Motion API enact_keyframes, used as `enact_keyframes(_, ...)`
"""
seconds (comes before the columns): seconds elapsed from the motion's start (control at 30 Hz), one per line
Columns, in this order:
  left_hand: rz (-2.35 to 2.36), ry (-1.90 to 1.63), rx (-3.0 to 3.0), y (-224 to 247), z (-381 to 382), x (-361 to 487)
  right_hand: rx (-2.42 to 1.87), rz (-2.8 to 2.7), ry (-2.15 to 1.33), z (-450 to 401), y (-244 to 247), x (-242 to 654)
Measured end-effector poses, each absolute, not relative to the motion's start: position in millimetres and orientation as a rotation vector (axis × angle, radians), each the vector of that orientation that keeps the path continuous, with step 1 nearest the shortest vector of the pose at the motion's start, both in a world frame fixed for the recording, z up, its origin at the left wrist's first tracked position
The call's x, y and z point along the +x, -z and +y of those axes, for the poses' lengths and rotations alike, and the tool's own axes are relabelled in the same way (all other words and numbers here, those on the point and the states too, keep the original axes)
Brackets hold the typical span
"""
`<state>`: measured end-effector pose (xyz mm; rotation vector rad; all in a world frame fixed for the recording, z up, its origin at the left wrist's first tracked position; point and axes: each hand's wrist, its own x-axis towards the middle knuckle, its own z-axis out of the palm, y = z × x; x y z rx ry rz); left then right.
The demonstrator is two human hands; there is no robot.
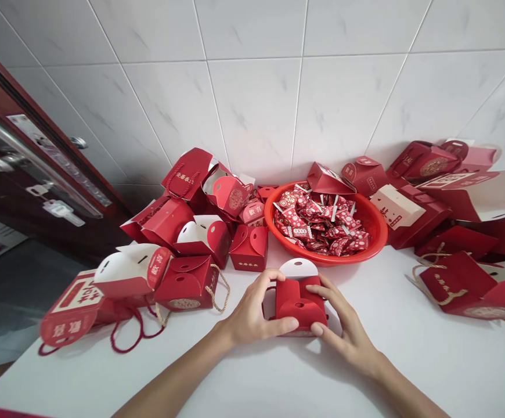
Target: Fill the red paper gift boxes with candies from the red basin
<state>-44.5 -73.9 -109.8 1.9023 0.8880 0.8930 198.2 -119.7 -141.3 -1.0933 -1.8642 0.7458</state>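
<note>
One small red cardboard box point(294, 300), its rounded back flap raised (the inner face shows white), is held at or just above the smooth white tabletop point(252, 380), with the fingers and thumbs of the bare left hand point(252, 310) and bare right hand point(350, 328) clamped on its two sides. Behind it stand a closed red cardboard box with gold lettering point(249, 251) and a round red plastic basin point(379, 241) of white-patterned red wrapped packets point(311, 223).

Red box point(288, 296) with white-lined flap point(298, 270)
</note>
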Motion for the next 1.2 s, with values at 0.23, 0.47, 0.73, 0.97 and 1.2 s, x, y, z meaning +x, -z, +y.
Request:
enact_keyframes(0.23, 0.995, -0.888, 1.875, 108.1, -78.3, -40.0, -1.054, -1.787, -0.838, -125.9, 140.7, 193.3)
enact_keyframes(0.47, 0.921, -0.963, 2.015, 101.1, -78.0, -37.0, -1.026, -1.683, -0.946, -124.9, 139.6, 190.0)
enact_keyframes(0.73, 0.889, -0.953, 2.054, 104.0, -82.2, -36.8, -1.064, -1.665, -0.977, -124.2, 140.5, 191.6)
enact_keyframes(0.97, 0.967, -1.029, 2.016, 106.8, -88.0, -31.3, -1.092, -1.788, -0.762, -124.0, 140.3, 195.7)
enact_keyframes(1.2, 1.034, -1.089, 1.991, 106.3, -93.6, -24.4, -1.079, -1.874, -0.629, -123.1, 137.3, 195.3)
